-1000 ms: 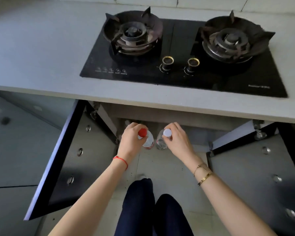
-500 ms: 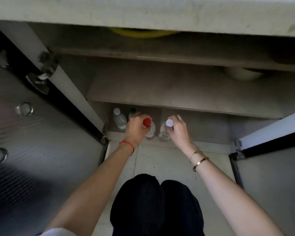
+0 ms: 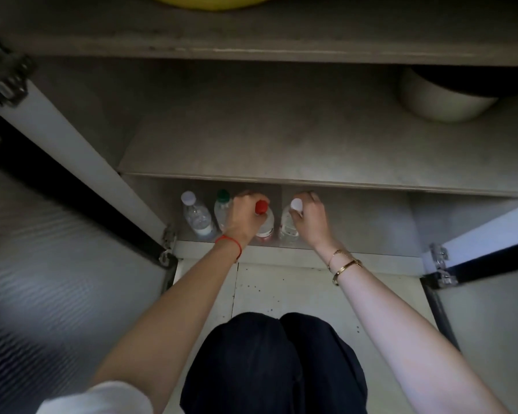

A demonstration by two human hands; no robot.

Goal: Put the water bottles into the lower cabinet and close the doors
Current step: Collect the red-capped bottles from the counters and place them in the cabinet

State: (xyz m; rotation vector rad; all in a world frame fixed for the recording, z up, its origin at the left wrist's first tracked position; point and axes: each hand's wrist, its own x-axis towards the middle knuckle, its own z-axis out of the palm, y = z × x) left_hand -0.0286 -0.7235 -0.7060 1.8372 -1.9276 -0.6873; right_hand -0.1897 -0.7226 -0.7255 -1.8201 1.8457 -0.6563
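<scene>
Several clear water bottles stand in a row on the bottom level of the open lower cabinet. My left hand grips the neck of the red-capped bottle. My right hand holds the white-capped bottle just to its right. Left of my hands stand a green-capped bottle and another white-capped bottle, both untouched. Both cabinet doors are swung wide open, the left door and the right door.
A shelf spans the cabinet above the bottles. A pale round pot sits at its back right. Something yellow lies on the level above. My dark-trousered knees are on the tiled floor before the cabinet.
The view dropped from the stove top down into the cabinet. Both hands carried their bottles deeper in, onto the bottom level beside the two standing bottles.
</scene>
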